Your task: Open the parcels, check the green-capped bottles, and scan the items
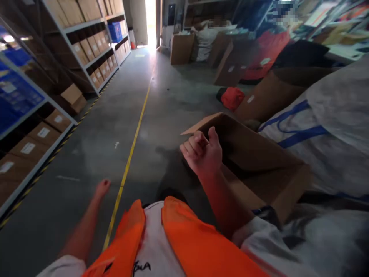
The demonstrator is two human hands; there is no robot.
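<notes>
My right hand [203, 152] is raised in front of me, its fingers curled in toward the palm and the thumb standing up apart from them. Nothing shows inside it. Just beyond and to the right of this hand stands an open cardboard box [255, 148], flaps up, its inside in shadow; whether the hand touches it I cannot tell. My left hand [103, 187] hangs low over the floor by the yellow line, small and slightly blurred. Its fingers look closed like a fist, with no object visible in it.
Shelves [86, 65] of labelled cartons line the left side, with an open small carton [73, 98] beside them. A yellow line [135, 140] runs along the grey floor toward a bright doorway [150, 23]. Large white sacks [331, 115], boxes and a red bundle [232, 98] crowd the right.
</notes>
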